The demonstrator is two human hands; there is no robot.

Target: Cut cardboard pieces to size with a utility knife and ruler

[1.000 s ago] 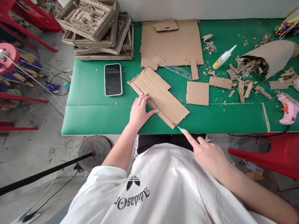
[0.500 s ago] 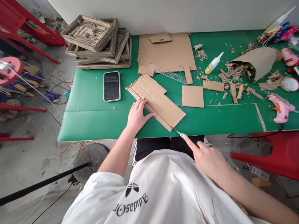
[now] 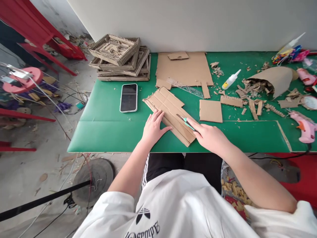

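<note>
A long stepped piece of corrugated cardboard (image 3: 170, 109) lies slantwise on the green table (image 3: 111, 129). My left hand (image 3: 155, 127) lies flat on its near left edge with fingers spread, pressing it down. My right hand (image 3: 209, 137) is closed round a green-handled craft knife (image 3: 186, 123), index finger stretched along it. The blade tip rests on the cardboard's middle.
A phone (image 3: 128, 97) lies left of the cardboard. Stacked cardboard trays (image 3: 121, 58) stand at the back left. A large cardboard sheet (image 3: 184, 67), a clear ruler (image 3: 184, 86), a small square (image 3: 210, 111), a glue bottle (image 3: 230, 79), scraps and a pink glue gun (image 3: 304, 125) lie to the right.
My right hand has moved the knife from beyond the cardboard's near right corner up onto its middle. The camera has tilted up. My left hand has stayed put.
</note>
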